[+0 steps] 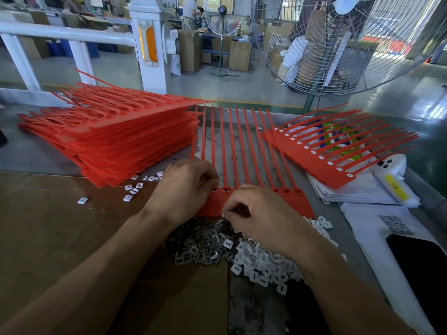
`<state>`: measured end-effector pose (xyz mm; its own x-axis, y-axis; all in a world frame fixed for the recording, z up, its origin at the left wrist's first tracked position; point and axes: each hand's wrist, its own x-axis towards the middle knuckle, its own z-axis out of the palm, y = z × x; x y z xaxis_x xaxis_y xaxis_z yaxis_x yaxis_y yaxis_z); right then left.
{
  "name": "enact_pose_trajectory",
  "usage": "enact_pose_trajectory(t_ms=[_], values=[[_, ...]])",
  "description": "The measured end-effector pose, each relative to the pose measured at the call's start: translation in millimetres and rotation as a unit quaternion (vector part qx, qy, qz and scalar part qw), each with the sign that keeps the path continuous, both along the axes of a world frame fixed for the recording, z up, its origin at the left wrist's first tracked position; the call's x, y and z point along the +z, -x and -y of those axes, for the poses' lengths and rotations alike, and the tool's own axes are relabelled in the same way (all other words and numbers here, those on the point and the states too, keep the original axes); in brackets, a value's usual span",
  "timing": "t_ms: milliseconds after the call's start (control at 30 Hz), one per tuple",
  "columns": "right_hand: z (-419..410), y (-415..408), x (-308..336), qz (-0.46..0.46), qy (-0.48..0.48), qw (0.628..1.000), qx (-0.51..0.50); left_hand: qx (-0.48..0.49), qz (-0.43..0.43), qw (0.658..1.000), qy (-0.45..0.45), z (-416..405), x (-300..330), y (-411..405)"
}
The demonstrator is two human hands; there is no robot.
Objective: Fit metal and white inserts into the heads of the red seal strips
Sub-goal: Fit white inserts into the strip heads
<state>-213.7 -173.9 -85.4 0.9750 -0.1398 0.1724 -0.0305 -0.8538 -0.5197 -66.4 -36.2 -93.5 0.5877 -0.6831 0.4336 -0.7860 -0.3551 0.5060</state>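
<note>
Cardboard (pixel 60 238) covers the near part of the table, and on its right edge lie two adjoining heaps: metal inserts (pixel 193 247) to the left and white inserts (pixel 261 264) to the right. Directly beyond the heaps, the right hand (pixel 263 213) hovers with fingers curled and fingertips drawn together at the near edge of the red seal strip sheet (pixel 242 151); whether an insert is pinched between them cannot be determined. The left hand (pixel 183 189) rests on the left end of the same sheet, fingers curled down onto the row of heads. The sheet lies flat, heads toward the person, tails pointing away. To the left, a tall stack of red strip sheets (pixel 116 141) sits on the table, with a few loose white inserts scattered at its near edge. To the right, a finished strip sheet (pixel 321 160) with white inserts visible in its heads lies angled on papers (pixel 358 192), near a white handheld device (pixel 391 175) and a dark phone (pixel 420 269). Farther back stand a white railing (pixel 72 35) and a large wire-guard fan (pixel 350 42).
</note>
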Motion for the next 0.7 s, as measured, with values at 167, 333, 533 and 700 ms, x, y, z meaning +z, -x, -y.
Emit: enact_pose_trajectory(t_ms=[167,333,533,700], values=[[6.6,-0.9,-3.7,0.084,-0.232,0.963,-0.110,-0.039,-0.011,0.997,0.058,-0.3,3.8,6.7],[8.9,-3.0,-4.6,0.123,-0.303,0.932,-0.158,-0.106,-0.012,0.992,0.065,-0.7,6.9,17.1],[5.1,-3.6,-3.8,0.139,-0.301,0.934,-0.132,-0.128,0.023,0.990,0.053,-0.9,6.9,18.8],[3.0,-4.4,-2.5,0.135,-0.277,0.942,-0.131,-0.129,0.046,0.989,0.057,-0.7,4.8,16.2]])
